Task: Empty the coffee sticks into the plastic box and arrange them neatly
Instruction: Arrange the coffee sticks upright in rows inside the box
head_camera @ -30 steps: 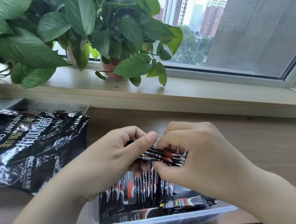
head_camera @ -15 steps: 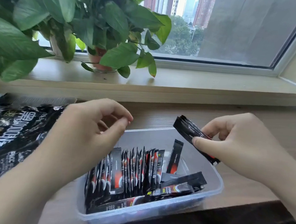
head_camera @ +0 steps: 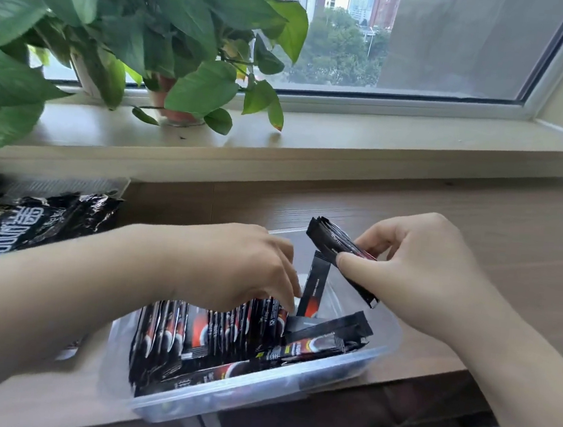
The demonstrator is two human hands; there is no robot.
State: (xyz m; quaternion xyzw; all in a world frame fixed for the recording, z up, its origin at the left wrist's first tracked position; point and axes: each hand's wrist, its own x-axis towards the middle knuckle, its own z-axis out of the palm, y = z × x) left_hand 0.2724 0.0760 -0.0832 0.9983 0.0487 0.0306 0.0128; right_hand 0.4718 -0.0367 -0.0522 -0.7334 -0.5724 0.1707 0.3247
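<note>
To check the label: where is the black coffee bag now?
Head view: the black coffee bag lies on the desk, left of the plastic box.

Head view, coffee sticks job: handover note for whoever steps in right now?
Left hand: fingers rest on the upright row in the plastic box.
Right hand: pinches a small bundle of sticks above the box's right end.
Done: most sticks stand in that row, left side.
Left: add the bundle; stand up the leaning stick and the loose sticks lying at front and right.
Coffee bag lies on the table, left; contents hidden.
</note>
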